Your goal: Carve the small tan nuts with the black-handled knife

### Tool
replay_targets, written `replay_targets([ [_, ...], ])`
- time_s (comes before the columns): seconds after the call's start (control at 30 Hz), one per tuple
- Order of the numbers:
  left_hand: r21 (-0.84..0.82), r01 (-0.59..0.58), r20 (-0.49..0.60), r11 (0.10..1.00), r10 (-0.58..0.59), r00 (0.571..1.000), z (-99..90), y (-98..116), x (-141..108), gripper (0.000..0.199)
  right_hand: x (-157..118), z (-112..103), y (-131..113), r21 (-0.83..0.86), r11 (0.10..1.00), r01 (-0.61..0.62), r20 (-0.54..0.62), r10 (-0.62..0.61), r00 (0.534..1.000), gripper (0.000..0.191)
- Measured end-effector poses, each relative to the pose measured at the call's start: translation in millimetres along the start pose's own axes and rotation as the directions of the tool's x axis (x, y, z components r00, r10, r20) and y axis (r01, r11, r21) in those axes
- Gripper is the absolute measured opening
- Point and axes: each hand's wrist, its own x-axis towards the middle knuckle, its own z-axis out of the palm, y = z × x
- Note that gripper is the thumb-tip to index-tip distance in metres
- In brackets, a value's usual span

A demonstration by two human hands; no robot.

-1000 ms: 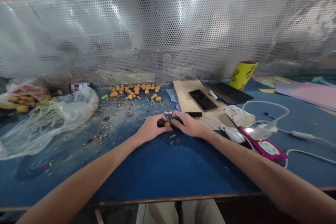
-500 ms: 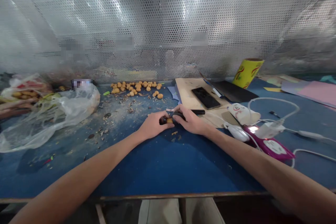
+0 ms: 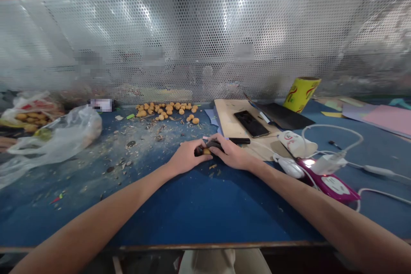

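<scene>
My left hand (image 3: 186,157) rests low over the blue table (image 3: 208,209), its fingers and thumb closed around the left end of a small dark object with a tan part (image 3: 207,151). From the other side my right hand (image 3: 233,154) is curled over the dark right end of it, fingertips bent down. The hands nearly meet, and the fingers hide most of the object, so its kind is unclear. Behind my right hand a black rod-like handle (image 3: 240,140) lies on the table. Small tan scraps (image 3: 212,166) lie just below my hands.
Several round tan fruits (image 3: 167,109) lie near the perforated metal screen (image 3: 199,21). Plastic bags (image 3: 73,130) are at left, beside another person's hand (image 3: 7,142). On the right are a phone (image 3: 251,123), cardboard (image 3: 224,111), a yellow roll (image 3: 302,94) and a magenta power bank (image 3: 337,188) with cables.
My hands keep their hold, with my right fingers curled further over the object. At left, the plastic bag and the other person's hand have shifted left. The view has tilted slightly.
</scene>
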Motion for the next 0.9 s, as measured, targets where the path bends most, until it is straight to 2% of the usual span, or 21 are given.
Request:
replay_targets([
  [0.67, -0.020, -0.003, 0.015, 1.000, 0.003, 1.000, -0.7, -0.1, -0.7, 0.032, -0.6, -1.7, 0.9, -0.024, 1.000, 0.002, -0.012, -0.002, 1.000, 0.016],
  [0.77, -0.034, 0.006, 0.023, 0.999, -0.006, 1.000, -0.3, -0.5, -0.5, 0.033, 0.9, -5.1, 2.7, 0.004, 0.999, 0.053, -0.010, -0.053, 0.999, 0.016],
  [0.9, -0.028, 0.015, 0.017, 0.999, -0.015, 1.000, 0.9, -3.0, 0.5, 0.034, 2.4, -7.7, -0.3, 0.071, 0.996, 0.048, -0.015, -0.047, 0.999, 0.020],
])
